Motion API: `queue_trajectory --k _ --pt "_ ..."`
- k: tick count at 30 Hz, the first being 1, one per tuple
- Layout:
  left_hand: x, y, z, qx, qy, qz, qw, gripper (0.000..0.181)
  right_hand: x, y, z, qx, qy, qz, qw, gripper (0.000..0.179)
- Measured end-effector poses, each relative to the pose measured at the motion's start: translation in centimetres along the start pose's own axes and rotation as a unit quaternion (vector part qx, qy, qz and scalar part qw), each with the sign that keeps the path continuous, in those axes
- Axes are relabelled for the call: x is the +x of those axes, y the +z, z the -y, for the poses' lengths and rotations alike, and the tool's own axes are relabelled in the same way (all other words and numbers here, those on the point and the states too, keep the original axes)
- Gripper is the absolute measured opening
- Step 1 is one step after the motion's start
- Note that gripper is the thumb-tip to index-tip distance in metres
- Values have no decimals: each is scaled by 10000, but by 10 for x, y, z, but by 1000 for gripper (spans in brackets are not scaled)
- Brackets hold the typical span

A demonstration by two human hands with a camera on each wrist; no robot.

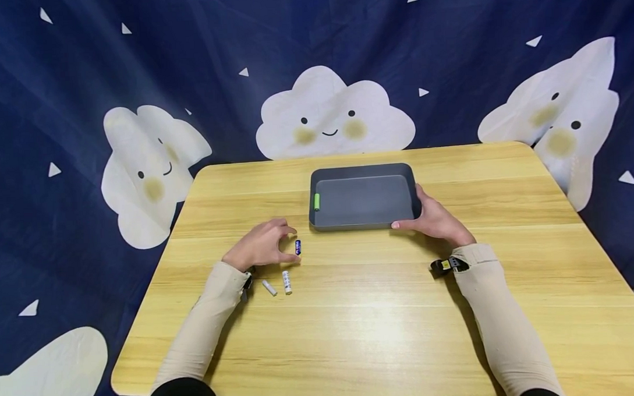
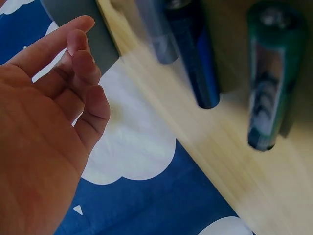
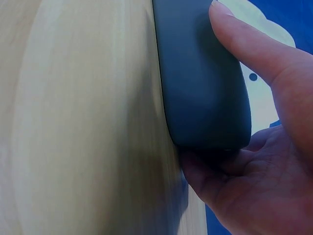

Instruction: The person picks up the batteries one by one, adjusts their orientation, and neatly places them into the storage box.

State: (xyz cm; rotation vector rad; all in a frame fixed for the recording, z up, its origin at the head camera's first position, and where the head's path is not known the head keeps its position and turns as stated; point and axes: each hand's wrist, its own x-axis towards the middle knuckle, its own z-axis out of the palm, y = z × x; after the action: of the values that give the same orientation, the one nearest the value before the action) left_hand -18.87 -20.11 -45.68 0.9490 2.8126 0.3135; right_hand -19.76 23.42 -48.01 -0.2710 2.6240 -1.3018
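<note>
My left hand [image 1: 263, 243] hovers low over the table, thumb and fingers spread apart with a small blue battery [image 1: 298, 247] standing in view between their tips. A gap shows around that battery. Two pale batteries [image 1: 287, 282] lie just nearer to me. In the left wrist view the fingers are loosely bent and hold nothing, with a green-ended battery [image 2: 274, 78] and a dark blue battery [image 2: 195, 58] off to the right. My right hand [image 1: 433, 218] grips the front right corner of a dark grey tray [image 1: 360, 226], thumb along its front wall, fingers around the right end.
Inside the tray, a green battery [image 1: 317, 202] lies against the left wall. The tray sits on a light wooden table [image 1: 363, 313] toward its back edge. Behind hangs a dark blue curtain [image 1: 227, 38] with white clouds.
</note>
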Motion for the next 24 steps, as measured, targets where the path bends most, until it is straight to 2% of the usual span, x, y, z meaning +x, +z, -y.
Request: queue_trajectory --k 9,24 --pt "1 7 2 219 -55 160 9996 65 -2 0 3 128 -91 27 9999 129" --pt "3 10 3 193 -15 208 9996 58 -2 0 4 87 -34 52 9999 130"
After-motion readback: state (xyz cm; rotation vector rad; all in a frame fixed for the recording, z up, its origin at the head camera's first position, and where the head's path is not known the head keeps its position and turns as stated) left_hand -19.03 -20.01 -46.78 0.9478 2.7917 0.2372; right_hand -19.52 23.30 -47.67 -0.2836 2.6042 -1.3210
